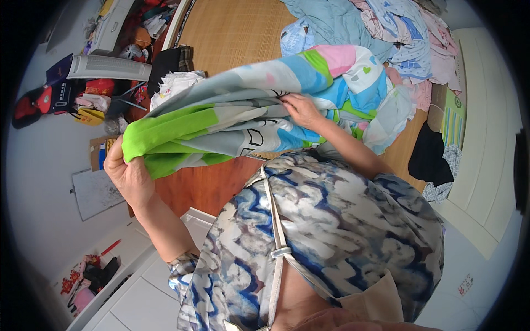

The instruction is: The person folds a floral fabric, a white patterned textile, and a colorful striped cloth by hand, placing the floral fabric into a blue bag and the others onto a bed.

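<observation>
A large patterned cloth (pixel 232 111), green, grey, white, blue and pink, is stretched in gathered folds between my two hands. At its bright green end, my left hand (pixel 130 176) grips the edge with thumb and fingers. Farther along, my right hand (pixel 303 111) pinches the folds near the middle; its fingertips are partly hidden in the cloth. Beyond my right hand, the rest of the cloth bunches up on the bed mat (pixel 236 33), beside a pale blue quilt (pixel 331 18).
Rumpled pink and blue bedding (pixel 414 53) is piled at the bed's far right. A black cloth (pixel 430 155) lies near the cream headboard (pixel 484 145). White folded fabric (pixel 176 87) rests at the bed's left edge. A white cabinet (pixel 140 298) stands lower left, above the reddish wood floor (pixel 194 186).
</observation>
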A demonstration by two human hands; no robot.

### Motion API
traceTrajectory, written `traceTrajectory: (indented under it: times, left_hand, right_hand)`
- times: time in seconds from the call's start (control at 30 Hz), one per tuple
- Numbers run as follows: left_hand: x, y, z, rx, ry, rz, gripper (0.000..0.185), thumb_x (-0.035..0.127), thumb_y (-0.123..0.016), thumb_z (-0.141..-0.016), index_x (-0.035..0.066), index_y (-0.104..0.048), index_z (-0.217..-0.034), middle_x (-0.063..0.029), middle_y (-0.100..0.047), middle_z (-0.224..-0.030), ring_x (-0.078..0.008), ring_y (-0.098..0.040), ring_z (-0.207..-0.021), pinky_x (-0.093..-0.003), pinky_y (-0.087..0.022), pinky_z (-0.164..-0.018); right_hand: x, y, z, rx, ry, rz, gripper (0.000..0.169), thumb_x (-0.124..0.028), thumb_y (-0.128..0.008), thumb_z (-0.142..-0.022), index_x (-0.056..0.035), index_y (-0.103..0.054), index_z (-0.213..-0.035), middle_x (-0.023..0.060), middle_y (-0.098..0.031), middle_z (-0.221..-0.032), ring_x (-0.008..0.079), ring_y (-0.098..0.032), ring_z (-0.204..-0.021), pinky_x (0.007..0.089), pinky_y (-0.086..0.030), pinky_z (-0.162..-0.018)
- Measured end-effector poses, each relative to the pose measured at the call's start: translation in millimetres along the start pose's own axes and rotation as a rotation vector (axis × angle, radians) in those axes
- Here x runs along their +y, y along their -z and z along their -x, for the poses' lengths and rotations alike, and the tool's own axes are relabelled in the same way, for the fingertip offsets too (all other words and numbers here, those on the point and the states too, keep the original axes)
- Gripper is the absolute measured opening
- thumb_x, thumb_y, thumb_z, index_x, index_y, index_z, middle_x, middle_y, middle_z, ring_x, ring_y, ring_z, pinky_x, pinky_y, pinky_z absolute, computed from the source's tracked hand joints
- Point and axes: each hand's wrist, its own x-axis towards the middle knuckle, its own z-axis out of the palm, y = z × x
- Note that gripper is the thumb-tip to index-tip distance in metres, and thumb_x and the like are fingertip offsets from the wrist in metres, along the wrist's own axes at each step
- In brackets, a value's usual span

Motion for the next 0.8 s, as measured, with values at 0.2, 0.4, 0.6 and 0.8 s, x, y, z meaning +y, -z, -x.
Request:
traceTrajectory:
  times: [0.2,0.4,0.6,0.8]
  left_hand:
    - [-5.4,18.7,8.7,0.045,0.077,0.043,0.023,0.015,-0.06,-0.088,-0.006,-0.062,-0.096,-0.0056,-0.063,-0.084,-0.0095,-0.057,-0.075,-0.0218,-0.045,-0.069]
    - [-7.3,24.3,17.1,0.022,0.062,0.056,0.02,0.01,-0.057,-0.088,-0.006,-0.061,-0.1,-0.0105,-0.065,-0.091,-0.015,-0.062,-0.08,-0.0249,-0.049,-0.073]
    - [4.2,16.6,19.8,-0.002,0.041,0.145,0.022,0.014,-0.06,-0.087,-0.006,-0.062,-0.097,-0.0089,-0.065,-0.089,-0.0124,-0.06,-0.079,-0.0244,-0.047,-0.072]
    - [-6.8,25.2,16.2,0.011,0.117,0.097,0.02,0.011,-0.056,-0.089,-0.006,-0.06,-0.099,-0.0093,-0.064,-0.091,-0.0141,-0.061,-0.079,-0.0247,-0.048,-0.071]
  right_hand:
    - [-20.5,-14.6,19.1,-0.321,-0.196,-0.032,0.019,-0.021,-0.051,-0.087,-0.0039,-0.057,-0.085,0.0189,-0.06,-0.074,0.0397,-0.058,-0.071,0.0464,-0.045,-0.062]
    - [-17.1,-14.5,9.5,-0.012,-0.111,0.129,0.023,-0.018,-0.057,-0.082,-0.002,-0.058,-0.099,0.0193,-0.062,-0.084,0.0392,-0.059,-0.079,0.0442,-0.048,-0.068]
    - [15.0,-31.1,-20.5,0.075,-0.133,0.659,0.052,-0.027,-0.057,-0.08,-0.0061,-0.046,-0.126,0.0188,-0.047,-0.126,0.0348,-0.044,-0.117,0.0442,-0.033,-0.099]
    - [75.4,-19.1,-5.3,0.099,-0.165,0.583,0.056,-0.025,-0.053,-0.081,-0.0083,-0.038,-0.133,0.0168,-0.035,-0.139,0.0339,-0.029,-0.13,0.0456,-0.02,-0.108]
